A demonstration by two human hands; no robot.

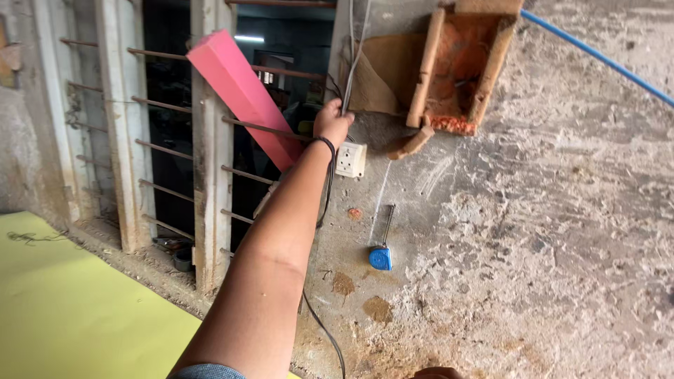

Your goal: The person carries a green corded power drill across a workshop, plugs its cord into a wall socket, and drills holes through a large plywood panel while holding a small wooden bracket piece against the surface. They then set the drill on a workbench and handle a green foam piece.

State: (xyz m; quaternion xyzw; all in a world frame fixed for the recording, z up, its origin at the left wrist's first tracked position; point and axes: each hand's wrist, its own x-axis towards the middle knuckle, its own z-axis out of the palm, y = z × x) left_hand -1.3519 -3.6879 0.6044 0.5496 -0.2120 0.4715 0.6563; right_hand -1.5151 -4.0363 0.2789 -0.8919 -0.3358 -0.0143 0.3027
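While the left hand (331, 121) is closing on a black cable (327, 189) just above the white socket (350, 159), a blue tape measure (380, 257) is hanging on the wall (547, 210) below.

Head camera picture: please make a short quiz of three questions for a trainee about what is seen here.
1. True or false: the raised hand is at the cables just above the white socket box.
2. What hangs on the wall below the socket box? A) a hammer B) a blue tape measure C) a brush
3. What colour is the board leaning against the window bars?

Key: 1 true; 2 B; 3 pink.
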